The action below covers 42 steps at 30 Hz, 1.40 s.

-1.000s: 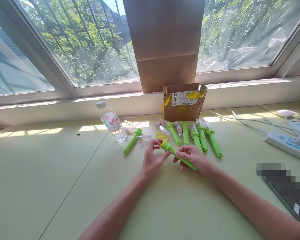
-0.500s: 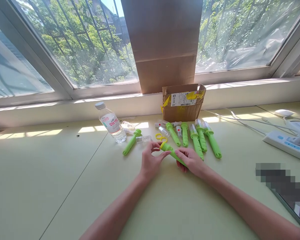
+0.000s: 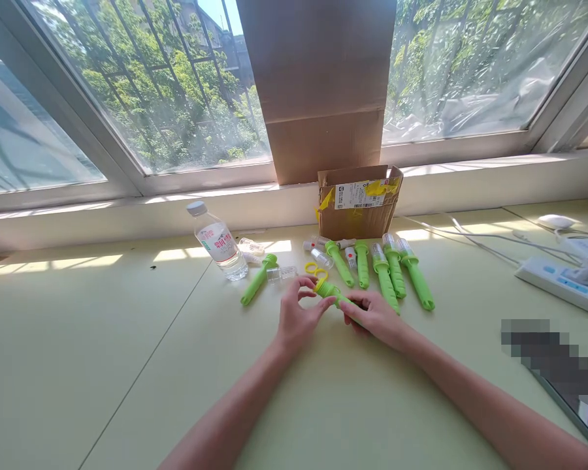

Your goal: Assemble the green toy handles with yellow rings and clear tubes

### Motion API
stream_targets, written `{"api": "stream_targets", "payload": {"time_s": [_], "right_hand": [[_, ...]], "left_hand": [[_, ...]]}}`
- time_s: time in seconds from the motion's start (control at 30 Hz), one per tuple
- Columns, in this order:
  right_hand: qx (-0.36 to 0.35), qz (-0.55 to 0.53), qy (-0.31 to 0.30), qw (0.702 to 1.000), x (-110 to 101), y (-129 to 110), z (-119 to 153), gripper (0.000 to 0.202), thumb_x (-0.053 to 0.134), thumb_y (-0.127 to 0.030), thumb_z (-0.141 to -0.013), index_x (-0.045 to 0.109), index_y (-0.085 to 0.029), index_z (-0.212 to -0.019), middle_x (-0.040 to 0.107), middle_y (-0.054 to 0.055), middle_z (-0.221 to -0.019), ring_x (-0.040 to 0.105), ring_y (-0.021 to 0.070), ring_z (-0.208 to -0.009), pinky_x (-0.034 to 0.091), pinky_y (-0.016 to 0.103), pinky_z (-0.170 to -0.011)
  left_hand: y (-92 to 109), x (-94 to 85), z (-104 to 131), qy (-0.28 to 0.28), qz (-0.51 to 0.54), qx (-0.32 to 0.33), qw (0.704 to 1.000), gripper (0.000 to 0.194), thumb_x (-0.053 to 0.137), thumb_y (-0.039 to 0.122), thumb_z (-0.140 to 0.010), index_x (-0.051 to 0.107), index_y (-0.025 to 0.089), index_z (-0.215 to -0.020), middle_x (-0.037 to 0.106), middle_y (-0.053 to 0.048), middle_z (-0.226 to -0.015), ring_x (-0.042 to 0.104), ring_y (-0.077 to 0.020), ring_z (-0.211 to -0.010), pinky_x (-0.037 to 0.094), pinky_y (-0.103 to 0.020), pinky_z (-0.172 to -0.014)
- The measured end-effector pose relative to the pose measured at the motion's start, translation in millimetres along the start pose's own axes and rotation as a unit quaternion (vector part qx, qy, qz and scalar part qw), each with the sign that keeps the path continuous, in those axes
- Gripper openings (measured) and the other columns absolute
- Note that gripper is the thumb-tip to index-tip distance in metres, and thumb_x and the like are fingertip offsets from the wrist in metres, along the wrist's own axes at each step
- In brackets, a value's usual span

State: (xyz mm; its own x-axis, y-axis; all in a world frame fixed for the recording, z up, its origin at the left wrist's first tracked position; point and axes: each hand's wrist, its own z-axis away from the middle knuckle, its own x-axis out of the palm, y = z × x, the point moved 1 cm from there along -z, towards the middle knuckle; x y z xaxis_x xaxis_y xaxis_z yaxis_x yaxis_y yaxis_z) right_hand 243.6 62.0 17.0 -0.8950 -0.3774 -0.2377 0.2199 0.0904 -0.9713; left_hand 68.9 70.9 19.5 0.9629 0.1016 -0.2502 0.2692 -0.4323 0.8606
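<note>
Green handle (image 3: pixel 329 291), left fingers (image 3: pixel 325 304) clamped near top, right fingers (image 3: pixel 353 310) clamped lower, forearms (image 3: pixel 235 399) converging

Left forearm (image 3: pixel 235 401) slanted up from bottom edge, right forearm (image 3: pixel 475 385) from lower right; both were bare. Left hand (image 3: pixel 296 316) was pinching, fingers bent, thumb pointed right. Right hand (image 3: pixel 377 318) gripped, fingers curled under, partly hidden, thumb pointed left. Hands sat close together.

A green plastic handle (image 3: pixel 329 291) with a yellow ring (image 3: pixel 318 284) at one end is held in the grip of the left hand (image 3: pixel 296 314) and right hand (image 3: pixel 372 313). Other green handles (image 3: pixel 420 284), a water bottle (image 3: pixel 219 245) and a cardboard box (image 3: pixel 357 223) are set on the counter (image 3: pixel 396 398).
</note>
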Motion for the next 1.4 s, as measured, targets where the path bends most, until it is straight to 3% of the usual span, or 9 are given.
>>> {"api": "stream_targets", "payload": {"time_s": [0.4,0.63,0.87,1.03,1.2,1.4], "right_hand": [[0.025,-0.046,-0.029,0.998,1.5,2.1,-2.3,0.039,0.043,-0.051,-0.087,0.062,-0.017,-0.082,0.054,-0.002,-0.054,0.044,0.0089,-0.039,0.035,0.022,-0.039],[0.027,-0.057,-0.033,0.997,1.1,-1.6,0.3,0.039,0.044,-0.051,-0.087,0.061,-0.017,-0.08,0.054,-0.003,-0.054,0.043,0.0076,-0.038,0.034,0.021,-0.04],[0.051,-0.082,-0.04,0.995,-4.8,-2.9,1.2,0.046,0.036,-0.055,-0.088,0.061,-0.017,-0.086,0.056,-0.002,-0.054,0.043,0.0085,-0.035,0.032,0.021,-0.033],[0.063,-0.023,-0.021,0.998,-6.3,-6.0,2.5,0.039,0.057,-0.053,-0.078,0.057,-0.02,-0.098,0.06,-0.004,-0.056,0.042,0.0075,-0.033,0.031,0.019,-0.033],[0.043,-0.041,-0.035,0.998,-4.6,-2.8,0.2,0.039,0.05,-0.054,-0.082,0.06,-0.017,-0.085,0.065,0.002,-0.071,0.047,0.0077,-0.038,0.035,0.02,-0.035],[0.04,-0.108,-0.063,0.991,-2.4,0.0,-1.5,0.041,0.046,-0.053,-0.085,0.06,-0.014,-0.086,0.061,0.003,-0.068,0.05,0.0084,-0.043,0.038,0.021,-0.04]], "left_hand": [[-0.8,0.3,-0.2,0.032,-0.042,0.006,0.999,0.031,0.072,0.035,-0.069,0.048,0.019,-0.08,0.06,-0.002,-0.088,0.06,-0.0155,-0.084,0.054,-0.032,-0.07],[-1.1,-0.1,0.4,0.04,-0.05,0.014,0.998,0.03,0.072,0.035,-0.069,0.048,0.019,-0.078,0.06,-0.001,-0.085,0.06,-0.0152,-0.082,0.055,-0.033,-0.07],[0.4,-0.4,1.0,0.008,-0.024,0.044,0.999,0.031,0.073,0.032,-0.069,0.049,0.02,-0.085,0.059,-0.004,-0.094,0.06,-0.0176,-0.091,0.055,-0.034,-0.073],[0.5,0.5,2.3,0.014,-0.023,0.044,0.999,0.031,0.073,0.033,-0.069,0.049,0.02,-0.084,0.059,-0.003,-0.092,0.06,-0.017,-0.088,0.055,-0.033,-0.072],[-1.9,1.4,1.4,-0.006,-0.03,0.037,0.999,0.037,0.075,0.033,-0.066,0.05,0.02,-0.089,0.059,-0.004,-0.095,0.059,-0.0183,-0.093,0.054,-0.034,-0.075],[-3.6,2.8,0.7,-0.001,-0.027,0.014,1.0,0.032,0.073,0.034,-0.068,0.05,0.02,-0.084,0.059,-0.002,-0.091,0.06,-0.0162,-0.086,0.054,-0.034,-0.074]]}}
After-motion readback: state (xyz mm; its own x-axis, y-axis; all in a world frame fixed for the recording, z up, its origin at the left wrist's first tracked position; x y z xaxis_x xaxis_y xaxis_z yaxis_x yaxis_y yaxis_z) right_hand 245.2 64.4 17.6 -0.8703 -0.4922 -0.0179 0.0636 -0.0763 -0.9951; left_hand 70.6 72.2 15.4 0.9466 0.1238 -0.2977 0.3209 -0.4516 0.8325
